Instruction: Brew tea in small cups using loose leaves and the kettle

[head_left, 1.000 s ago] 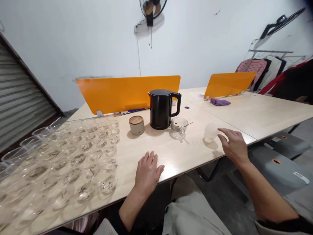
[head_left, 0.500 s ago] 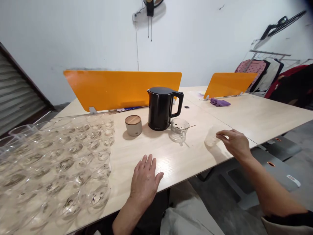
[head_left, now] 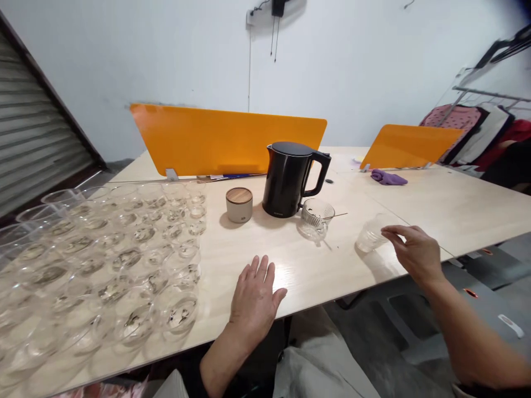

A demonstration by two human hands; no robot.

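My right hand (head_left: 410, 249) pinches the rim of a clear plastic cup (head_left: 370, 235), which leans on the table at the right; whether it is one cup or a nested stack I cannot tell. My left hand (head_left: 257, 298) lies flat on the table near the front edge, fingers spread, holding nothing. Beyond it stand a grey canister (head_left: 239, 211) with a wooden lid and a black electric kettle (head_left: 286, 185). Beside the kettle is a ribbed glass cup (head_left: 317, 218) with dark bits inside and a thin stick across its rim.
Many clear cups (head_left: 136, 260) with dark bits at the bottom crowd the table's left side. Orange dividers (head_left: 232, 138) stand along the back. A purple cloth (head_left: 389, 177) lies at the far right. Grey stools (head_left: 456, 309) sit below the right edge.
My right thumb and fingers have closed on the plastic cup's rim, and the cup has gone from upright to tilted. My left hand stays flat. The camera view has shifted.
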